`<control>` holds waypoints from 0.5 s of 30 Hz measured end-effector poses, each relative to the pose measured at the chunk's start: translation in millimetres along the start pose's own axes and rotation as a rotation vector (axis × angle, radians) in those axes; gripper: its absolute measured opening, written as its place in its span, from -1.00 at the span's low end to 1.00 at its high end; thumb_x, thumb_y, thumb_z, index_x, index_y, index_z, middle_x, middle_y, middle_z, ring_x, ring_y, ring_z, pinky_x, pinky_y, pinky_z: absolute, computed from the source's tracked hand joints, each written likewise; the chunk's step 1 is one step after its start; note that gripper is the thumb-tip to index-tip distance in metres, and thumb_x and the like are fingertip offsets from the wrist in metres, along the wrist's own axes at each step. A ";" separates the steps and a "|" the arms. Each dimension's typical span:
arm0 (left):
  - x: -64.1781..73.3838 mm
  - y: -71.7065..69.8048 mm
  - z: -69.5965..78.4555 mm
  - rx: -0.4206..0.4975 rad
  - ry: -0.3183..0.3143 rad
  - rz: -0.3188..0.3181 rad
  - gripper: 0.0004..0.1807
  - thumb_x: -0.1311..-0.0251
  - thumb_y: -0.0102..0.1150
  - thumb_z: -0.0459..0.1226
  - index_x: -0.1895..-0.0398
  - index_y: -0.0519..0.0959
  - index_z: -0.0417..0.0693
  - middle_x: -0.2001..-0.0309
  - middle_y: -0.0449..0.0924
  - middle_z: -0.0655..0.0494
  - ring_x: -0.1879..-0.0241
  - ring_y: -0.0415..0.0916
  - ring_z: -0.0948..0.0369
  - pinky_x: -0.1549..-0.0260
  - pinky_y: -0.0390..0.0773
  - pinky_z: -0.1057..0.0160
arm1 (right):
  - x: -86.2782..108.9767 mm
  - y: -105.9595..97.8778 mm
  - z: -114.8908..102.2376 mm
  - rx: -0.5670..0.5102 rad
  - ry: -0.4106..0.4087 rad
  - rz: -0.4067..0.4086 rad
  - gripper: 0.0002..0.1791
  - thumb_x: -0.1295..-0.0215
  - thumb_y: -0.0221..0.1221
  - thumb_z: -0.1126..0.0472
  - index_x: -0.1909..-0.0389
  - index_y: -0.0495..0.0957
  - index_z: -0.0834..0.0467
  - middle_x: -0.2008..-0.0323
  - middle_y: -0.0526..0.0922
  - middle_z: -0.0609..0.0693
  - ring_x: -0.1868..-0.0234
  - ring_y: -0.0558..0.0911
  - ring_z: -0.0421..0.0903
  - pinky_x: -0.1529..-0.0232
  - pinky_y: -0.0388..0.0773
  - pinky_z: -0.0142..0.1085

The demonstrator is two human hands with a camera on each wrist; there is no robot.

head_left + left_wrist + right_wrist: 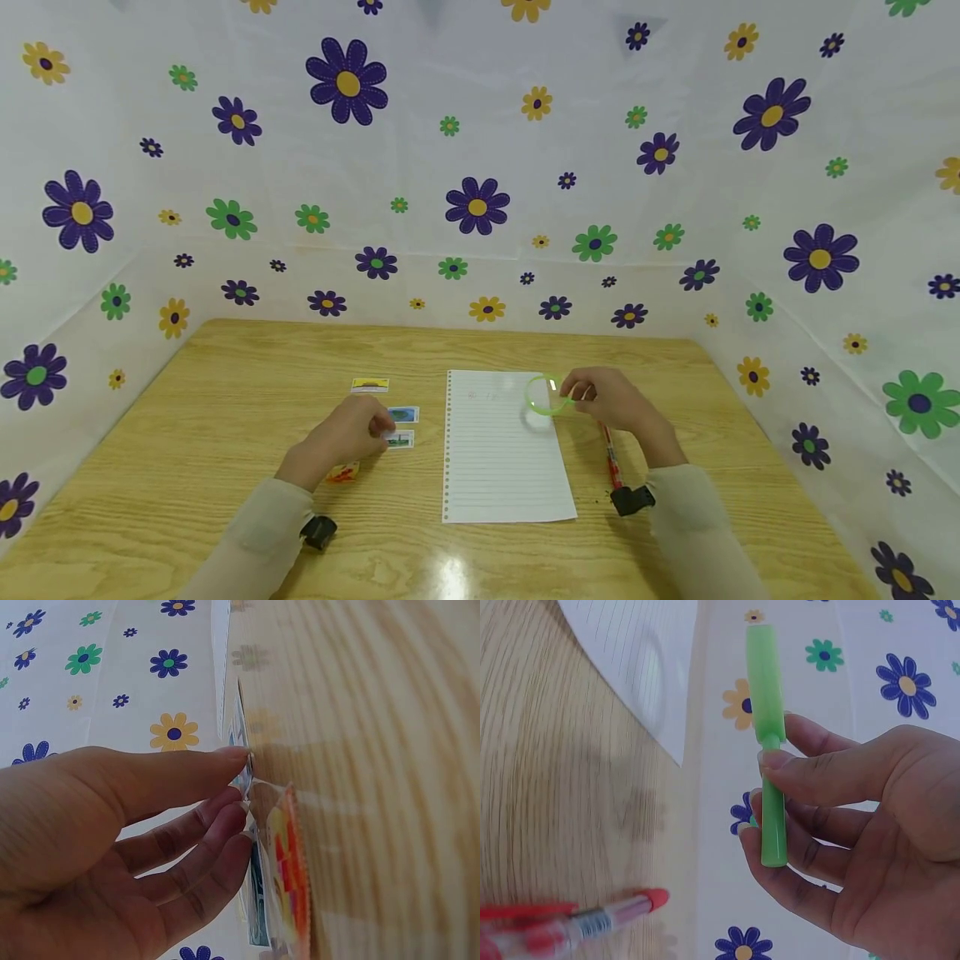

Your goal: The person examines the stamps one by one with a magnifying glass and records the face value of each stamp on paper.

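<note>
My right hand [611, 404] holds a green magnifying glass [765, 682], its handle pinched between thumb and fingers. In the head view the round frame overlaps the upper right of a lined paper sheet [502, 467]. My left hand [348, 433] reaches down at the tabletop, fingers bent loosely. Its thumb and fingertips touch the left end of a small stamp-like picture card [401, 439] with a green scene, partly hidden by them. Just above lies a blue picture card [406, 414], and farther back a yellow one [370, 385].
A small orange-and-yellow packet [342, 472] lies beside the left wrist, partly covered. Red pens [592, 922] rest on the wooden table [247, 375], right of the sheet. Flower-patterned sheeting [420, 167] encloses the back and sides.
</note>
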State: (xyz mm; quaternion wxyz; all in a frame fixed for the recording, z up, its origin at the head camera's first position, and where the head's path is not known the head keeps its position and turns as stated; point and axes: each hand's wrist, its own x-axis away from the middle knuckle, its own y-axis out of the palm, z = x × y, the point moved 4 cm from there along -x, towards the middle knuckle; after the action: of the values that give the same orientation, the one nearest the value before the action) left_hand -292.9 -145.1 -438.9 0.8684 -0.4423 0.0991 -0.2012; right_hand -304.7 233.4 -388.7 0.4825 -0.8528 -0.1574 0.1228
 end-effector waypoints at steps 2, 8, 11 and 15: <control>0.2 0.4 -0.6 0.001 -0.004 0.000 -0.81 -0.12 0.43 -0.49 0.19 0.77 -0.20 0.20 0.72 0.00 0.23 0.59 0.18 0.14 0.70 0.08 | -2.5 2.9 -4.3 0.003 -0.014 -0.009 -0.78 -0.29 0.23 0.53 0.17 0.68 0.19 0.25 0.72 0.11 0.25 0.65 -0.07 0.15 0.68 -0.15; 0.6 0.9 -1.5 -0.003 -0.002 0.002 -0.81 -0.11 0.43 -0.49 0.19 0.77 -0.21 0.20 0.72 0.01 0.24 0.59 0.19 0.15 0.70 0.09 | -9.6 14.2 -14.7 0.015 -0.038 -0.049 -0.77 -0.27 0.21 0.54 0.18 0.68 0.19 0.27 0.71 0.12 0.30 0.63 -0.10 0.20 0.66 -0.21; 0.0 1.0 -1.4 -0.006 -0.005 0.000 -0.81 -0.12 0.43 -0.48 0.18 0.77 -0.21 0.20 0.73 0.01 0.23 0.60 0.18 0.14 0.70 0.09 | -12.9 18.5 -19.6 0.024 -0.036 -0.059 -0.76 -0.26 0.22 0.54 0.19 0.69 0.18 0.28 0.71 0.10 0.29 0.63 -0.11 0.22 0.65 -0.23; -0.8 0.0 -0.5 -0.009 -0.013 -0.002 -0.81 -0.13 0.43 -0.48 0.18 0.77 -0.21 0.20 0.74 0.00 0.22 0.61 0.17 0.12 0.70 0.08 | -15.9 21.0 -26.9 0.028 -0.034 -0.059 -0.75 -0.25 0.21 0.54 0.19 0.70 0.17 0.29 0.72 0.06 0.28 0.64 -0.10 0.20 0.66 -0.22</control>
State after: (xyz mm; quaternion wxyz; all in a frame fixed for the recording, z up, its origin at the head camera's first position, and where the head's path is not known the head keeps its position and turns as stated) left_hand -293.8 -145.1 -439.2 0.8669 -0.4474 0.0941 -0.1988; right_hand -306.5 196.0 -392.4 0.4952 -0.8387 -0.1889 0.1253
